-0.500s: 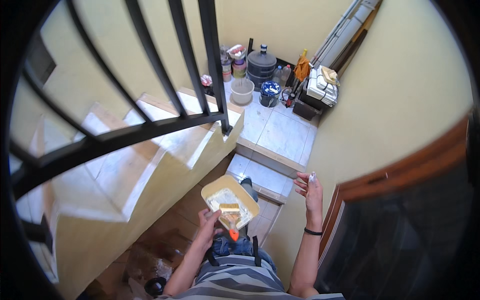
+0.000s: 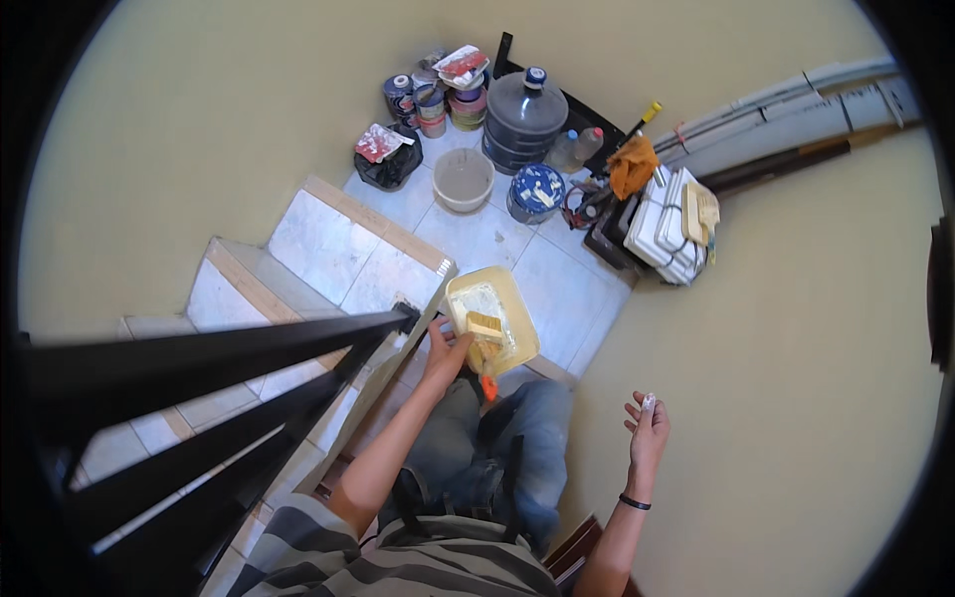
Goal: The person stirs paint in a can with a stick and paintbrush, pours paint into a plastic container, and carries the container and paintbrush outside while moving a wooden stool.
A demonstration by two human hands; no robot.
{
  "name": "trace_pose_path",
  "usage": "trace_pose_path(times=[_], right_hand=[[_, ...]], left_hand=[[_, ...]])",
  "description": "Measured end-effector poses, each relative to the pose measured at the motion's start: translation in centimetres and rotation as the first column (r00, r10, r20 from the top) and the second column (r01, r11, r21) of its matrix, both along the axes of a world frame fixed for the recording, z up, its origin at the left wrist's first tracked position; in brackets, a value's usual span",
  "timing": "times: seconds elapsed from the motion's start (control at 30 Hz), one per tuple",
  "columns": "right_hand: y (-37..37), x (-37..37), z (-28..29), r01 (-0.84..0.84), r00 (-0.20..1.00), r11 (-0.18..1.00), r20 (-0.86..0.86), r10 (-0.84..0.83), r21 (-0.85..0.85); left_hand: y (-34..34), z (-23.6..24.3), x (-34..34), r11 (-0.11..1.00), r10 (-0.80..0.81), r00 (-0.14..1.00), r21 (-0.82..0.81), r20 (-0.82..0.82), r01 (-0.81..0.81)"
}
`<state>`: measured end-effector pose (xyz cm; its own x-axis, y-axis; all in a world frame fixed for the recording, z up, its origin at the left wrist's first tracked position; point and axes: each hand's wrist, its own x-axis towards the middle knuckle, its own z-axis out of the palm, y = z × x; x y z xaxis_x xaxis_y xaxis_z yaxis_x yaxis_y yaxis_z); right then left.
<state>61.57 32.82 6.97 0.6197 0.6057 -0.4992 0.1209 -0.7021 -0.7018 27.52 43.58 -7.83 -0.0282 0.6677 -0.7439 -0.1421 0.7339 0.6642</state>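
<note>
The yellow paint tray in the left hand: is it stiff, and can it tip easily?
The yellow paint tray looks like rigid plastic, so probably stiff. The left hand grips only one edge, so it may tilt. The brush lying inside could slide if it does.

The black railing (image 2: pixel 199 398) blocks the way on the left, and the yellow tray (image 2: pixel 494 318) held by the left hand (image 2: pixel 445 353) fills the spot just in front of the person. The right hand (image 2: pixel 647 430) hangs close to the yellow wall (image 2: pixel 796 398), so there is little room on that side. The tiled floor (image 2: pixel 537 264) past the tray is open, but farther on the grey bucket (image 2: pixel 464 179), the big water jug (image 2: pixel 524 117), the cans (image 2: pixel 430 99) and the white bundle (image 2: pixel 668 227) crowd the corner.
</note>
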Motion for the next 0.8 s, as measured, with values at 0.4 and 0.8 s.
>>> trace_pose_path(times=[0.4,0.8], right_hand=[[37.9,5.4,-12.3,-0.537,0.843,0.839,0.051,0.535,0.081],[63.5,5.6,-39.7,-0.835,0.447,0.546,0.668,0.594,0.073]], left_hand=[[20.9,-10.3,6.9,0.992,-0.032,0.995,-0.122,-0.093,0.021],[32.7,-28.5,9.7,0.983,-0.154,0.988,0.093,-0.034,0.156]])
